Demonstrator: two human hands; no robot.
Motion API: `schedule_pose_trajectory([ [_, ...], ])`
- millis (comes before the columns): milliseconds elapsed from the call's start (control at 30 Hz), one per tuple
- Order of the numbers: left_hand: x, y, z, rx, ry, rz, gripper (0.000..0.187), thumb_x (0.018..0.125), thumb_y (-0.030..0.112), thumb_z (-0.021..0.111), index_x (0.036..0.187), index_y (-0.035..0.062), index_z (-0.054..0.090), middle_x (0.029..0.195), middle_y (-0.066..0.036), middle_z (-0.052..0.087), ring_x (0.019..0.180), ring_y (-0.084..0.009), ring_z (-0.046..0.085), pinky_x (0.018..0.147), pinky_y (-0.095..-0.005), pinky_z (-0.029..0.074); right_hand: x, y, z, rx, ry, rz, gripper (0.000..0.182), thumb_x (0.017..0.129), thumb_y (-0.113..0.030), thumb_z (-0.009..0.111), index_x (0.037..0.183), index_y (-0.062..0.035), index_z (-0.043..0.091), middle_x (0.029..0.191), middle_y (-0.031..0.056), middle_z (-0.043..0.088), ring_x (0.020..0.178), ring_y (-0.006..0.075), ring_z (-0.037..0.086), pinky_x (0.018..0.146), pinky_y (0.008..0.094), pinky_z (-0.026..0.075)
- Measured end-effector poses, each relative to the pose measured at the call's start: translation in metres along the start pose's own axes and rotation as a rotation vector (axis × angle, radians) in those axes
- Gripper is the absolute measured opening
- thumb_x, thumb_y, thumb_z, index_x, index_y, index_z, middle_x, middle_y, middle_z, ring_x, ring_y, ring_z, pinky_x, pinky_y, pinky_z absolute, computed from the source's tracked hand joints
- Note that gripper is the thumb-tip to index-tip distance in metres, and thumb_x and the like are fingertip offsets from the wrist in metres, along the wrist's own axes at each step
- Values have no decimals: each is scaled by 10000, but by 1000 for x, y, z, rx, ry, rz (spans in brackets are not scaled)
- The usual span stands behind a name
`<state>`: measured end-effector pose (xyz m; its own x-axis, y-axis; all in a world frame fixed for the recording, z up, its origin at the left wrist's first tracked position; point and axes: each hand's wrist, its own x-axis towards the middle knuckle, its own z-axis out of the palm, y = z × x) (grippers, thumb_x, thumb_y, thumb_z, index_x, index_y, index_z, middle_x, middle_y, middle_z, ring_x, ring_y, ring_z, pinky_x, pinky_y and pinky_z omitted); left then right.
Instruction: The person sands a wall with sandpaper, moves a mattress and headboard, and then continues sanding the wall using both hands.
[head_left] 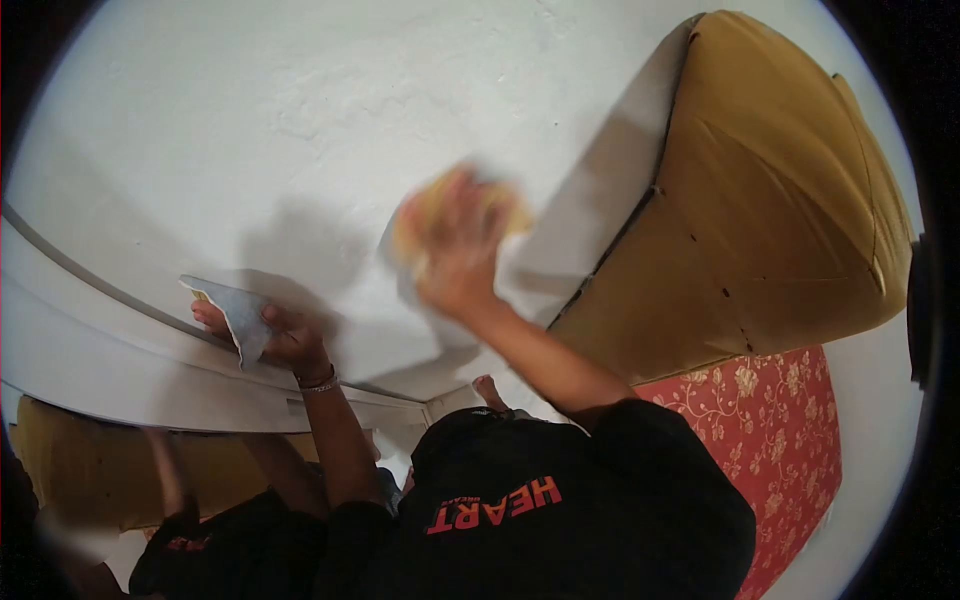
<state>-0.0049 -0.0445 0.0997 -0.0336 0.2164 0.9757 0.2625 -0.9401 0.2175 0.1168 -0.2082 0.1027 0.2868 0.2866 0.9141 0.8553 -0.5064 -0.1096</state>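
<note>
My left hand (290, 338), with a bracelet at the wrist, grips a thin grey-blue cloth (238, 308) with a pale edge. Fingertips show past the cloth's left side, and a bit of yellow appears beneath it. Over the white surface (400, 110), my right hand (472, 235) is smeared by motion, with a yellow and reddish cloth (418, 228) bunched under it. The cloth seems to lie against the white surface. Blur hides the exact finger positions of this hand.
A mustard-coloured padded seat (770, 210) stands to the right, with red floral fabric (760, 420) below it. Along the lower left runs a white-framed mirror (90, 470) reflecting a dark shirt and the mustard upholstery. A bare foot (487, 390) shows near the middle.
</note>
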Motion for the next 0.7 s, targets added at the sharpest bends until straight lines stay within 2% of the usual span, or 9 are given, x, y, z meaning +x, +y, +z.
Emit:
schedule_pose_trajectory([
  [100,-4,-12,1,-133,110,-110,624,932,323,333,1326,-90,82,1386,-245,156,1294,-339,183,1046,-414,193,-67,17,10,251,-278,-105,537,626,-315,656,1150,-275,549,1046,-11,571,962,162,536,882,478,305],
  [167,-7,-11,7,-164,143,-141,640,926,337,352,1319,-97,93,1372,-251,180,1274,-337,224,1033,-410,219,-50,36,-2,76,-340,-94,476,696,-324,622,1158,-241,545,1193,71,500,1119,234,454,955,526,214],
  [233,-23,-23,4,-185,139,-181,657,921,352,371,1312,-103,105,1358,-258,204,1255,-336,265,1020,-406,245,8,45,-13,214,140,168,457,741,-308,582,1182,-199,530,1354,165,315,1268,340,256,977,597,111],
  [300,-49,-50,2,-389,63,-495,671,911,365,405,1298,-107,127,1332,-262,239,1202,-325,334,987,-398,296,72,49,-38,351,255,275,781,796,-314,538,1350,45,122,1407,206,165,1313,332,138,1030,513,22],
  [400,-32,-37,7,-334,166,-288,677,906,375,419,1282,-114,138,1317,-262,254,1168,-315,366,961,-388,324,76,10,-15,153,310,115,681,779,-295,538,1333,-5,268,1407,227,154,1315,371,103,1021,533,15],
  [433,-29,-36,8,-337,170,-287,677,906,375,419,1282,-114,138,1317,-262,254,1168,-315,366,961,-388,324,51,-9,-7,0,83,12,587,735,-283,559,1286,-136,418,1404,223,166,1301,410,121,994,584,12],
  [533,-33,-36,3,-347,134,-279,684,905,378,416,1283,-114,128,1315,-268,253,1173,-317,361,960,-382,326,-50,-26,26,54,-313,-153,500,607,-422,653,1083,-281,599,1296,197,365,1127,352,393,947,621,76],
  [567,-35,-41,2,-306,112,-275,686,903,380,418,1284,-112,129,1316,-267,251,1176,-317,358,960,-383,324,-62,-20,22,249,-283,-4,627,558,-219,655,1169,-291,536,1183,113,479,1059,289,461,879,621,247],
  [700,-31,-45,2,-245,101,-213,667,904,365,418,1284,-105,137,1294,-268,283,1147,-317,391,930,-385,356,17,33,-10,222,166,220,590,764,-263,561,1312,-153,375,1399,237,163,1296,406,121,996,585,-5],
])
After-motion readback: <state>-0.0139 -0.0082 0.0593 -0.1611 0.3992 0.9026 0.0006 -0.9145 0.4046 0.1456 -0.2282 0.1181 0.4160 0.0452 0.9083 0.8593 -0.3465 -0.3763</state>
